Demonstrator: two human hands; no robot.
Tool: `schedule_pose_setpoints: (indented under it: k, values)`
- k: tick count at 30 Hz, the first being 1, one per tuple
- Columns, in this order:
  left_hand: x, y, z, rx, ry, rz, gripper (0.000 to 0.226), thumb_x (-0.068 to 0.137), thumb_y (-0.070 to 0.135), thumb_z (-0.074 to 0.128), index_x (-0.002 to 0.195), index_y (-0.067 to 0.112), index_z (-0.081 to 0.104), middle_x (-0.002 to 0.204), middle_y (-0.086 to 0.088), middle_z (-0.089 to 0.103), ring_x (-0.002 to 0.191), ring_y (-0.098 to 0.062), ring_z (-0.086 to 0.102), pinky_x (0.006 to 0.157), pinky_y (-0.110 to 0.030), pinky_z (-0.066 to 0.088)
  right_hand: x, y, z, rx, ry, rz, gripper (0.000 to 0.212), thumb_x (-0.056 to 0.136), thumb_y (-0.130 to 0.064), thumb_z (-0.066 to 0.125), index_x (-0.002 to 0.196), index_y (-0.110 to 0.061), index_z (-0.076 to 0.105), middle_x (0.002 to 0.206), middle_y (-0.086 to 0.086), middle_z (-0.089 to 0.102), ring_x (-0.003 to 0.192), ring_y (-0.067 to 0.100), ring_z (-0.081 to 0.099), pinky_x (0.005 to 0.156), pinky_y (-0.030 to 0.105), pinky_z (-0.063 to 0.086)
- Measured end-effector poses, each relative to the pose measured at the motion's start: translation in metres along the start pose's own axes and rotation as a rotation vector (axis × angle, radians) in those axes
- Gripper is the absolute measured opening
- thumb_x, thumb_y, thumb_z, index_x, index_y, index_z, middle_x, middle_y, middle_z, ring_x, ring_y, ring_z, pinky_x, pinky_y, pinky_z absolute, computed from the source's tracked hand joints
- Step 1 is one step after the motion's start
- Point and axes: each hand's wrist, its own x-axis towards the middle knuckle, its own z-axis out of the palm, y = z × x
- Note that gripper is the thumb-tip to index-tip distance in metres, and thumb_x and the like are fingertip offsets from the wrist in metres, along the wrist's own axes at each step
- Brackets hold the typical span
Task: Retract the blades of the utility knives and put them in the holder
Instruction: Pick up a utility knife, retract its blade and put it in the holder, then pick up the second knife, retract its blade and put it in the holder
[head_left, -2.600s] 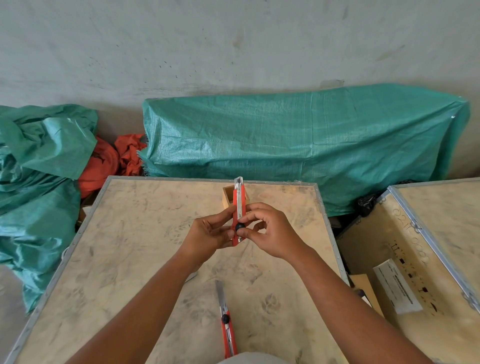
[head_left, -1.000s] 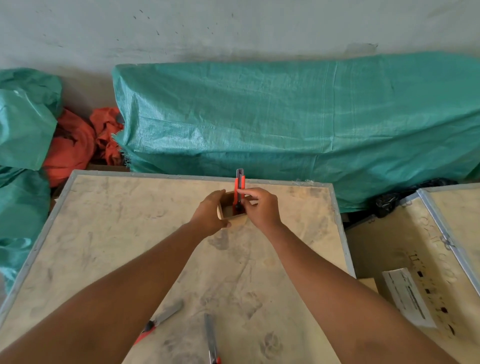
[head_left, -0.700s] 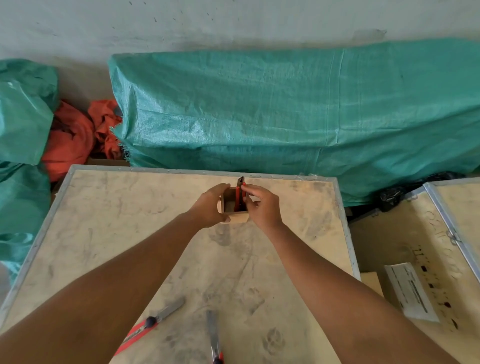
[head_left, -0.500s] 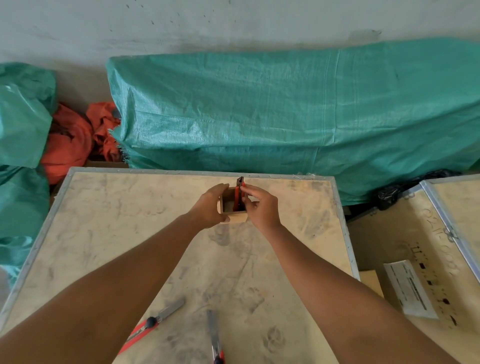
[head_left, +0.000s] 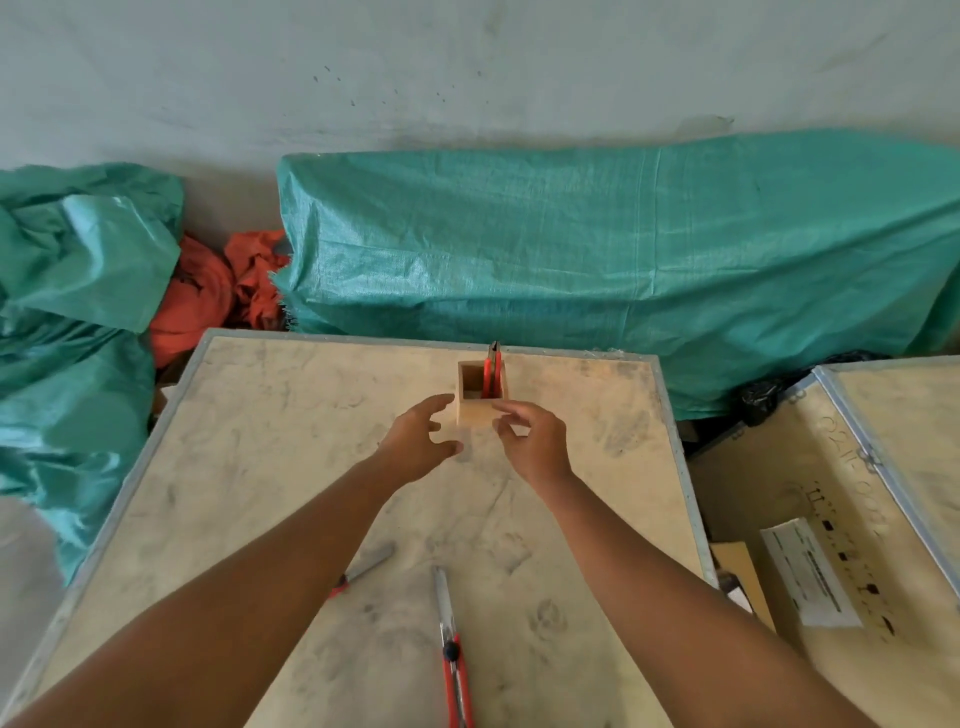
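A small square wooden holder (head_left: 475, 410) stands near the far edge of the plywood crate top (head_left: 260, 441). A red utility knife (head_left: 491, 371) stands upright inside it, leaning on the right wall. My left hand (head_left: 420, 441) hovers just left of the holder, fingers spread, empty. Just to the holder's right is my right hand (head_left: 530, 436), fingers loosely curled with nothing in them. A second red knife (head_left: 453, 652) with its blade out lies near the front. A third knife (head_left: 363, 566) lies partly under my left forearm, blade showing.
Green tarpaulin (head_left: 597, 260) covers a long bulk behind the crate, with more tarp and an orange cloth (head_left: 208, 296) at left. Another wooden crate (head_left: 893, 467) with a white label stands at right, across a narrow gap.
My right hand has let go of the knife, which now stands in the holder. Both hands have drawn back from the holder toward me.
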Motion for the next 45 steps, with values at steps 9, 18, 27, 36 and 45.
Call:
schedule_pose_setpoints:
  k: [9,18,27,36,45]
  values:
    - [-0.145,-0.094,0.070,-0.129,-0.023,-0.269,0.069,0.083,0.022,0.079,0.144,0.013,0.049,0.146,-0.004,0.054,0.122,-0.022,0.059,0.091,-0.028,0.050,-0.155,0.041,0.031,-0.031,-0.436,0.226,0.025,0.088,-0.001,0.072,0.109,-0.013,0.078,0.110,0.005,0.078,0.099,0.012,0.073,0.096,0.019,0.055]
    - [-0.233,-0.121,0.157,-0.042,-0.018,-0.397,0.052,0.081,0.018,0.079,0.129,0.006,0.064,0.132,-0.009,0.054,0.103,-0.024,0.064,0.092,-0.025,0.048,-0.213,0.055,0.044,-0.213,-0.672,0.176,0.033,0.087,-0.009,0.076,0.120,-0.014,0.074,0.121,0.006,0.075,0.107,0.016,0.070,0.088,0.010,0.042]
    - [-0.257,-0.107,0.186,-0.011,0.152,-0.413,0.043,0.083,0.013,0.070,0.124,0.026,0.070,0.131,0.003,0.061,0.110,-0.023,0.065,0.089,-0.032,0.052,-0.225,0.067,0.049,-0.130,-0.574,0.266,0.023,0.084,-0.008,0.079,0.105,-0.015,0.078,0.106,0.004,0.079,0.096,0.017,0.074,0.093,0.035,0.059]
    - [-0.259,-0.096,0.171,-0.410,0.138,-0.387,0.059,0.086,-0.010,0.055,0.129,0.028,0.065,0.123,0.004,0.070,0.091,-0.018,0.071,0.061,-0.013,0.054,-0.215,0.053,0.028,0.113,-0.522,0.345,0.019,0.088,-0.005,0.075,0.098,-0.021,0.073,0.099,0.004,0.077,0.093,0.023,0.075,0.074,0.038,0.065]
    - [-0.231,-0.059,0.074,-0.675,-0.019,-0.120,0.076,0.083,-0.012,0.069,0.127,0.049,0.058,0.116,0.000,0.072,0.092,-0.027,0.072,0.079,-0.041,0.062,-0.156,-0.026,-0.008,0.284,-0.471,0.192,0.020,0.090,-0.007,0.074,0.110,-0.013,0.074,0.099,0.003,0.077,0.084,0.010,0.073,0.067,0.022,0.061]
